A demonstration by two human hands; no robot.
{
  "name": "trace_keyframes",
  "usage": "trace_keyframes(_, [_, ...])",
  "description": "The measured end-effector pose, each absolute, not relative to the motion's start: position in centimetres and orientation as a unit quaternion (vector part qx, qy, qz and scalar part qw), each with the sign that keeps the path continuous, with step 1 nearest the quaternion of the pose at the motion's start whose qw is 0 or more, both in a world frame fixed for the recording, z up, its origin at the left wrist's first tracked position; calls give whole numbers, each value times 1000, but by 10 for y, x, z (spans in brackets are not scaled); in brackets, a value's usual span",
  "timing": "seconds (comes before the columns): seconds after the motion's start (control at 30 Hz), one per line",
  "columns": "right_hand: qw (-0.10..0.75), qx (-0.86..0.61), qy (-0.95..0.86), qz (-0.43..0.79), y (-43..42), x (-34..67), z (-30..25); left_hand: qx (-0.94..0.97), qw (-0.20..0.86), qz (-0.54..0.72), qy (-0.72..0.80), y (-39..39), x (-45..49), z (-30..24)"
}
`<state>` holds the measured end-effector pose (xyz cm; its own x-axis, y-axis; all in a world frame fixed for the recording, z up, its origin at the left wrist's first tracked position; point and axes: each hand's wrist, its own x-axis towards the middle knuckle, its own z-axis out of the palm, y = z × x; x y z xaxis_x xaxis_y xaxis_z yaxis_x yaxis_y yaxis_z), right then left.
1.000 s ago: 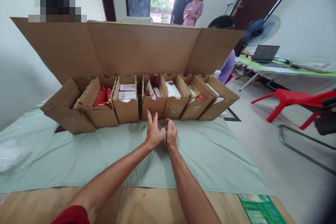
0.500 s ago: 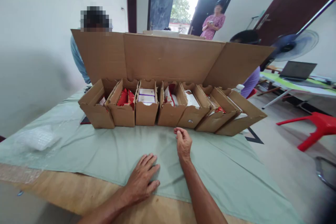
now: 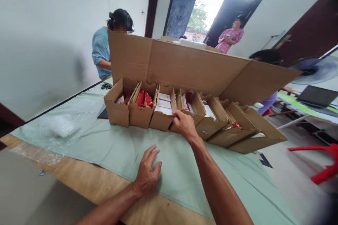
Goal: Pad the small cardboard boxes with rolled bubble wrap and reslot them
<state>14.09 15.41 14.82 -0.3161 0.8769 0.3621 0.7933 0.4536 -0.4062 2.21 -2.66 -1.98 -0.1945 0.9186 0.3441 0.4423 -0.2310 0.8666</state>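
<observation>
Right hand [image 3: 185, 124] reaches forward to a row of seven small open-topped cartons [image 3: 163, 114] on a green cloth [image 3: 105, 144]; its fingers curl over the front top edge of the fourth carton [image 3: 177, 110] from the left, gripping that rim. Left hand [image 3: 148, 172] lies palm-down and flat on the cloth near the wooden table edge [image 3: 87, 182], fingers spread, holding nothing. The row's long axis runs from left-far to right-near across the view, each carton's own length pointing away from the wearer toward the tall cardboard flap [image 3: 190, 66] standing behind. Cartons on the right lean and fan outward. Red packets [image 3: 144, 99] show in the second carton, white boxes [image 3: 164, 102] in the third. Bubble wrap [image 3: 56, 126] lies at left on the cloth. A person in a blue shirt [image 3: 100, 52] sits behind the flap
</observation>
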Motion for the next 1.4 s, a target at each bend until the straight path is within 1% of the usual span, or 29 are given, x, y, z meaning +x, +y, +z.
trace_keyframes(0.1, [273,-515,-809,74,113,162,143,513,200,590,590,-19,9,-11])
trace_keyframes(0.17, [281,-499,-815,96,80,182,141,477,187,619,595,-16,0,-5])
trace_keyframes(0.27, [283,-468,-822,160,32,221,146,452,184,636,598,-18,-7,2])
trace_keyframes(0.37, [276,-487,-800,216,-1,270,150,452,206,633,594,-26,-7,7])
trace_keyframes(0.4, [291,-510,-778,223,-8,287,148,456,219,630,589,-30,-6,9])
trace_keyframes(0.47, [355,-573,-705,220,-18,322,136,468,248,621,578,-37,-3,12])
trace_keyframes(0.53, [421,-613,-628,229,-28,350,114,481,274,608,569,-42,2,15])
trace_keyframes(0.57, [432,-621,-604,250,-34,359,100,487,287,602,565,-44,4,16])
trace_keyframes(0.63, [400,-618,-597,319,-48,367,69,494,317,586,559,-45,9,19])
trace_keyframes(0.7, [338,-604,-611,383,-61,359,41,498,350,568,554,-43,12,22])
trace_keyframes(0.77, [314,-600,-617,401,-69,340,23,506,369,553,551,-39,14,25])
trace_keyframes(0.83, [327,-616,-608,381,-65,317,18,517,366,541,554,-34,15,28])
trace_keyframes(0.9, [340,-635,-597,355,-50,297,22,536,337,527,567,-28,15,29])
trace_keyframes(1.0, [362,-635,-593,339,-20,276,34,578,246,497,599,-20,12,26])
trace_keyframes(1.1, [370,-641,-586,331,-3,264,34,582,167,483,633,-17,-13,23])
trace_keyframes(1.17, [366,-648,-574,342,-4,261,27,561,117,478,666,-22,-50,24])
trace_keyframes(1.27, [376,-637,-561,372,-14,266,15,495,19,460,737,-39,-133,32])
trace_keyframes(1.33, [389,-633,-555,374,-20,271,9,438,-42,434,786,-49,-189,39])
trace_keyframes(1.4, [397,-642,-545,365,-22,276,4,407,-76,394,820,-53,-232,42])
